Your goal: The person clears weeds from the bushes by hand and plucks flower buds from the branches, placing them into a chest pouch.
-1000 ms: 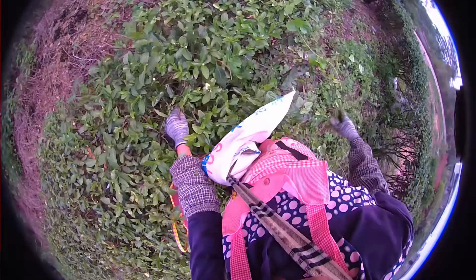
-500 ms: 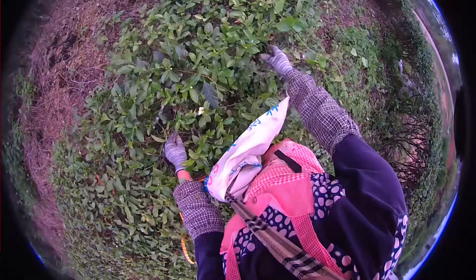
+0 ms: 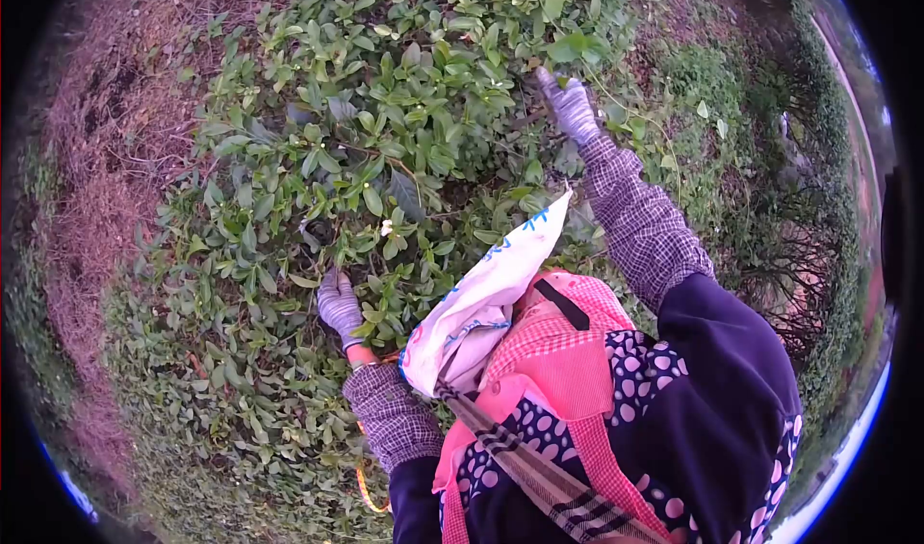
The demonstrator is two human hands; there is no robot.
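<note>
My left hand point(image 3: 339, 305), in a striped grey-lilac glove, is low in the bush point(image 3: 260, 197). Its fingers are pressed together among the leaves, and whatever lies between their tips is too small to make out. Reaching far to the upper right, my right hand point(image 3: 570, 109) wears a matching glove. Its thumb and fingers stand apart in a V, with a bit of green leaf showing in the gap. A white printed sack point(image 3: 481, 294) hangs open at my chest, between my arms. Near the left hand is a small white flower point(image 3: 387, 227).
A pink checked apron point(image 3: 553, 371) and a plaid strap point(image 3: 539, 477) cross my body. An orange-yellow cord point(image 3: 366, 489) hangs by my left sleeve. Dry brown ground point(image 3: 125, 140) lies left of the bush. A thin vine point(image 3: 616, 101) trails beyond the right hand.
My right hand has shifted right and slightly up, and its wrist has turned. My left hand stays at nearly the same spot, slightly lower in view.
</note>
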